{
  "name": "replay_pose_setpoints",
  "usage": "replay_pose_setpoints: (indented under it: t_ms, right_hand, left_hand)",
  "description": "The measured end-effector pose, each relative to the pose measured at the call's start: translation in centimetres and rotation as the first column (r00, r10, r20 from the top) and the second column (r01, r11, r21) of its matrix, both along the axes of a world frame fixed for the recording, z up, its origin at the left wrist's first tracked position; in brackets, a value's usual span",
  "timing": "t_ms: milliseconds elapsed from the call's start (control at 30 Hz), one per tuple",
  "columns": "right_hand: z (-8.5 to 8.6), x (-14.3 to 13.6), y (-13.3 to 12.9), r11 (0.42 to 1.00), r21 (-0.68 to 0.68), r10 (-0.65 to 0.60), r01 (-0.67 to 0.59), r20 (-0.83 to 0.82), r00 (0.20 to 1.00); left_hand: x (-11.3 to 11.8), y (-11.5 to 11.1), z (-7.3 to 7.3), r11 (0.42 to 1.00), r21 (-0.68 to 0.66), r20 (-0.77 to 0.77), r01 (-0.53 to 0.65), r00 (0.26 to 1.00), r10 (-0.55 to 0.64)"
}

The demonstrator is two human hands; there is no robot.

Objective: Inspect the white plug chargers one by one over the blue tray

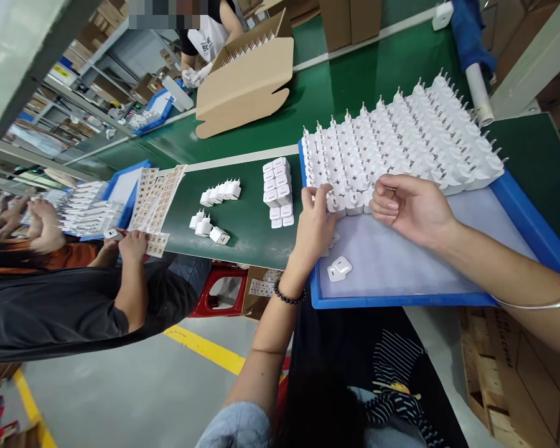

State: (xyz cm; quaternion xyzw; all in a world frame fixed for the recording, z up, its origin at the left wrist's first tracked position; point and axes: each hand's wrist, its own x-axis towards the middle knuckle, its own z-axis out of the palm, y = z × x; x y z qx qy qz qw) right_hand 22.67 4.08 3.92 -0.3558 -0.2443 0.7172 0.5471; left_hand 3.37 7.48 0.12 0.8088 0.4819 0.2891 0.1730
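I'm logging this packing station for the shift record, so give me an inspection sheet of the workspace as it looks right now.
Surface: green belt beside a blue tray lined with white sheet.
Job's things: white plug adapters packed prongs-up in the tray; one loose adapter lying on the liner.
Clutter: adapter stack and small adapter groups on the belt; label sheets; open cardboard box.
Grippers: left hand and right hand both touching the front row of adapters.
Cables: nothing seen.
Surroundings: co-worker's hand at the labels; shelving behind.
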Motion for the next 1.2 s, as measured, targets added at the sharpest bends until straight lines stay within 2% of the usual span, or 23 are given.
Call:
replay_pose_setpoints:
  t_ms: [100,167,233,300,367,400,467,600,700,767,800,867,933,1100,1200]
  right_hand:
    - [-0.4,-0.6,-0.5,0.983,0.125,0.102,-0.137,0.25,0.963]
    - [-1.1,-1.2,-0.9,0.928,0.203,0.189,-0.312,0.466,0.865]
    - [-2.0,-2.0,-1.3,0.83,0.245,0.217,-0.502,0.687,0.694]
    - [-2.9,-2.6,-1.6,0.724,0.223,0.165,-0.653,0.863,0.477]
    - [-3.6,-3.0,-1.7,0.645,0.159,0.096,-0.747,0.954,0.285]
    - [-3.8,-3.2,-1.7,0.618,0.13,0.072,-0.776,0.973,0.22]
    - [-3.9,-3.3,-1.8,0.587,0.095,0.047,-0.804,0.987,0.151]
    - [-3.9,-3.4,-2.1,0.567,0.072,0.048,-0.821,0.992,0.12]
    - [-4.0,-3.4,-2.3,0.554,0.068,0.06,-0.83,0.991,0.122]
    - [-4.1,-3.5,-2.4,0.544,0.062,0.069,-0.837,0.991,0.119]
    - [-4.1,-3.5,-2.4,0.541,0.06,0.071,-0.839,0.991,0.117]
    - [-4.1,-3.5,-2.5,0.543,0.063,0.07,-0.838,0.99,0.12]
    - [-4.0,-3.6,-2.5,0.542,0.074,0.073,-0.837,0.988,0.134]
    - [-3.3,-3.7,-2.4,0.539,0.039,0.115,-0.841,0.986,0.119]
    - [-2.8,-3.7,-2.4,0.553,0.008,0.139,-0.833,0.985,0.102]
  left_hand:
    - [0.0,-0.1,-0.1,1.0,0.006,0.022,0.023,0.999,-0.023]
    - [-0.4,-0.4,0.0,0.999,0.015,0.029,0.028,0.999,-0.028]
    - [-1.2,-0.8,0.3,0.999,0.037,0.035,0.007,0.999,-0.008]
    - [-2.7,-1.2,0.6,0.996,0.075,0.048,-0.058,0.997,0.054]
    - [-4.8,-1.3,0.7,0.98,0.116,0.055,-0.163,0.986,0.157]
    - [-6.0,-1.3,0.6,0.966,0.133,0.05,-0.219,0.975,0.215]
    - [-8.5,-1.3,0.1,0.932,0.159,0.017,-0.325,0.945,0.327]
    - [-13.5,-1.3,-0.9,0.828,0.179,-0.087,-0.531,0.83,0.551]
    - [-16.5,-1.3,-1.2,0.656,0.19,-0.182,-0.73,0.63,0.755]
    - [-18.1,-1.1,-1.3,0.537,0.199,-0.211,-0.82,0.5,0.84]
    - [-18.8,-1.0,-1.3,0.5,0.197,-0.214,-0.844,0.46,0.862]
    - [-19.9,-0.6,-1.3,0.461,0.181,-0.218,-0.869,0.421,0.88]
    - [-20.8,-0.2,-1.2,0.464,0.139,-0.237,-0.875,0.425,0.874]
    - [-22.0,0.3,-0.1,0.63,-0.112,-0.274,-0.769,0.633,0.724]
    - [-22.1,0.2,0.5,0.685,-0.155,-0.276,-0.712,0.697,0.662]
